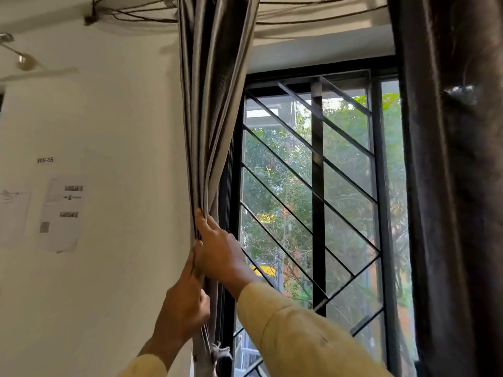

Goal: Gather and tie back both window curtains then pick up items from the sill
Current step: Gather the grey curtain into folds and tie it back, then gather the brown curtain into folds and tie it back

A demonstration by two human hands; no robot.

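Note:
The left curtain (pixel 215 85), grey-brown and shiny, hangs bunched in narrow folds at the window's left edge. My left hand (pixel 182 303) grips the bundle from the wall side, fingers wrapped around the folds. Just above it, my right hand (pixel 217 248) presses and clasps the same folds from the window side. A grey tie cord (pixel 219 355) with a knot dangles below my hands. The right curtain (pixel 457 186), dark brown, hangs loose along the right edge. The sill is out of view.
A black window frame with a diagonal metal grille (pixel 315 202) fills the middle, trees outside. On the white wall to the left hang printed paper sheets (pixel 61 213). Thin wires (pixel 130 14) run along the ceiling above the curtain top.

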